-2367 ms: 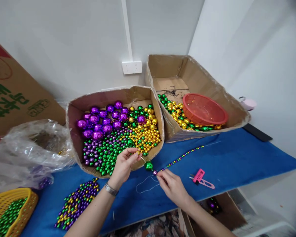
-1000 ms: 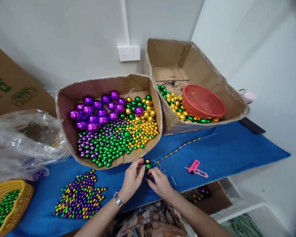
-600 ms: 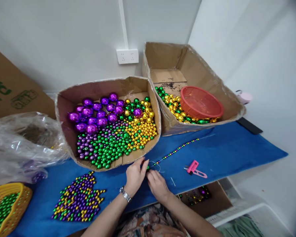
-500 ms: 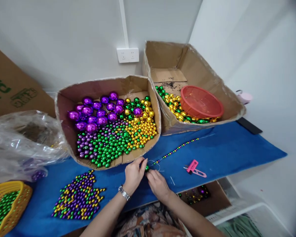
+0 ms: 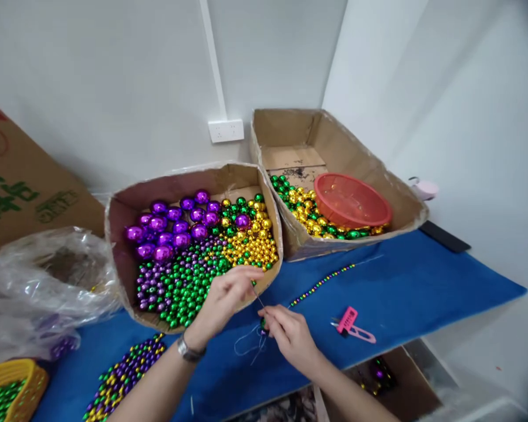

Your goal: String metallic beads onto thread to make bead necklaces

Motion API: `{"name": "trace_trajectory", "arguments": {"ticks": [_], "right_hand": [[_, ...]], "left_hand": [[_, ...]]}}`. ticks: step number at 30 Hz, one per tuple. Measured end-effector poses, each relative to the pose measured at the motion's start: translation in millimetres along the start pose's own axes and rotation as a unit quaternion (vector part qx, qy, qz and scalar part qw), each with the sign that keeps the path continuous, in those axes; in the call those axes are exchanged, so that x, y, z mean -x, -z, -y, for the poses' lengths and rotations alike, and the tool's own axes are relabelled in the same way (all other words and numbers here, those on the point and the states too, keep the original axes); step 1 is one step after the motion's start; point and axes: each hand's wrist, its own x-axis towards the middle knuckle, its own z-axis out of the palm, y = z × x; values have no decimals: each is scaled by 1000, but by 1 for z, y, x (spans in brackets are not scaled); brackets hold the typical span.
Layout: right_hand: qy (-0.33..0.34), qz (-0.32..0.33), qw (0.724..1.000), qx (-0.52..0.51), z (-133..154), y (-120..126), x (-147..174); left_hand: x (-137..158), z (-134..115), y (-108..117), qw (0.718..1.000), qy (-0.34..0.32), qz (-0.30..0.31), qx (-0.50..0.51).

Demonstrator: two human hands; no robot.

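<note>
My left hand (image 5: 229, 293) is over the front rim of the near cardboard box (image 5: 281, 231), fingers pinched together. A thin taut line, thread or needle, runs from its fingertips to my right hand (image 5: 290, 337). Right thumb and fingers are closed on the bead string, where a green bead (image 5: 263, 322) and a dark purple one show at the fingertips. Loose pale thread (image 5: 242, 346) loops below them. A strand of small green, gold and purple beads (image 5: 321, 282) lies on the blue cloth behind my right hand. Large purple balls (image 5: 162, 223) and small green beads (image 5: 189, 287) fill the near box.
A second box (image 5: 378, 170) holds gold and green beads and a red basket (image 5: 356, 199). A pink cutter (image 5: 347, 321) lies on the blue cloth (image 5: 440, 275). Mixed beads (image 5: 127, 375), a yellow basket (image 5: 35, 381) and a clear plastic bag (image 5: 22, 264) are at left.
My hands, close together before, have moved apart. The left rose leftward over the box rim, drawing a thin line taut; the right stays at the beads. The camera view has shifted.
</note>
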Motion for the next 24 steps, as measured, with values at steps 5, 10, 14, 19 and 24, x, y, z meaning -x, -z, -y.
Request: {"name": "trace_trajectory", "arguments": {"ticks": [5, 10, 14, 19, 24], "right_hand": [[-19, -24, 999, -29, -3, 2, 0], [-24, -32, 999, -12, -7, 0, -2], [-7, -68, 997, 28, -6, 6, -2], [15, -57, 997, 53, -3, 9, -2], [31, -20, 997, 71, -5, 1, 1]], "left_hand": [[-98, 48, 15, 961, -16, -146, -233], [-147, 72, 12, 956, -27, -138, -256], [-118, 66, 18, 972, -27, -124, -197], [-43, 48, 27, 961, 86, -94, 244], [-1, 38, 27, 906, 131, -140, 377]]}}
